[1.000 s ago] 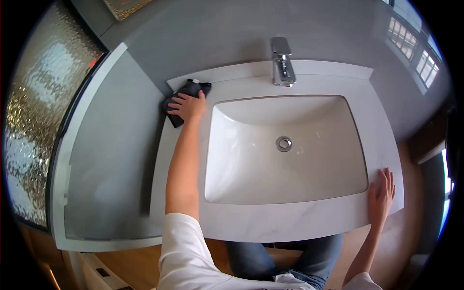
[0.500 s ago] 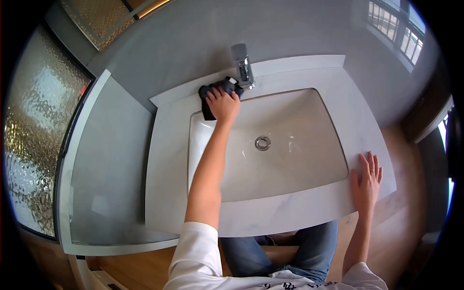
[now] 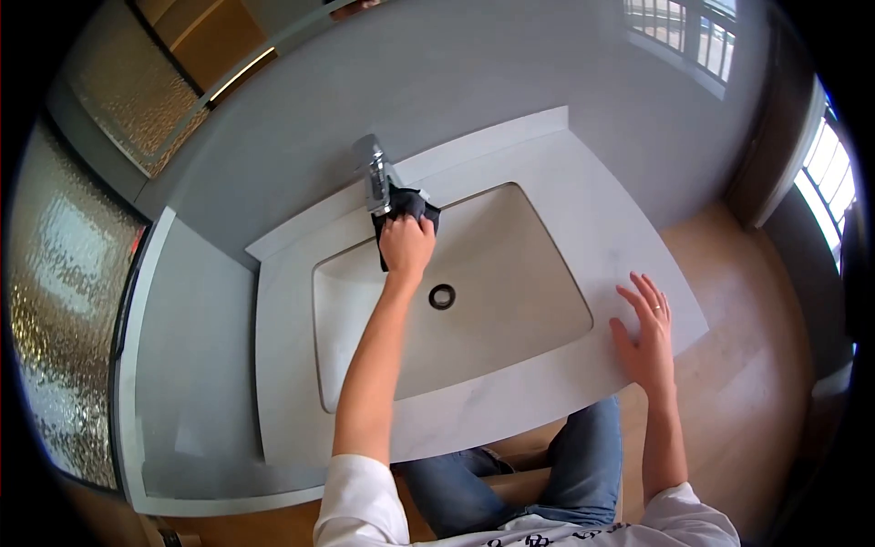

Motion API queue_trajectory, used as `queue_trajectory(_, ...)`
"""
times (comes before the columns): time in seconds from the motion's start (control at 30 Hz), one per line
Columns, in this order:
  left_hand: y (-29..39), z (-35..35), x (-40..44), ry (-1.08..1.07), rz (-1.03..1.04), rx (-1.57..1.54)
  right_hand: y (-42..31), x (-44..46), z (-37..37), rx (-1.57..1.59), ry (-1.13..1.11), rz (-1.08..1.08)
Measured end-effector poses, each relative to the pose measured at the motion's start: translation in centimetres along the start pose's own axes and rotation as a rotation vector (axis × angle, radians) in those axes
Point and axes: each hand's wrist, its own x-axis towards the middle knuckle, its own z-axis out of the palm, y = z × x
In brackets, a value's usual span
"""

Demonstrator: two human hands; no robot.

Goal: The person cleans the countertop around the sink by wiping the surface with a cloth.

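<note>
My left hand point(image 3: 407, 246) is closed on a black cloth point(image 3: 410, 206), bunched at the back rim of the sink beside the chrome faucet point(image 3: 375, 173). Part of the cloth hangs over the basin edge, and my fingers hide some of it. The white rectangular sink point(image 3: 510, 301) has a round drain point(image 3: 442, 296) in its floor. On the right side of the pale marbled countertop point(image 3: 602, 219), my right hand point(image 3: 649, 342) rests with its fingers spread, a ring on one of them, holding nothing.
A low backsplash point(image 3: 510, 134) runs along the grey wall behind the counter. To the left stand a white-edged grey partition point(image 3: 191, 346) and a textured glass panel point(image 3: 73, 310). Wooden flooring point(image 3: 738, 356) shows at right. My legs point(image 3: 583, 456) are under the counter's front edge.
My left hand has moved the cloth from the left of the faucet to its front right. My right hand stays at the counter's right side, fingers a little more spread. The view has shifted.
</note>
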Motion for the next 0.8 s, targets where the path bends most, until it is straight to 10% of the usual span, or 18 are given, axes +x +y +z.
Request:
queue_trajectory(0.27,0.9,4.2,2.9,0.067,0.305,-0.261,6.5,2.9,-1.4,-0.474,0.084,0.294)
queue_trajectory(0.8,15.1,8.7,12.8,-0.685,0.256,-0.651,5.2,3.0,-1.5,-0.37,0.055,0.26)
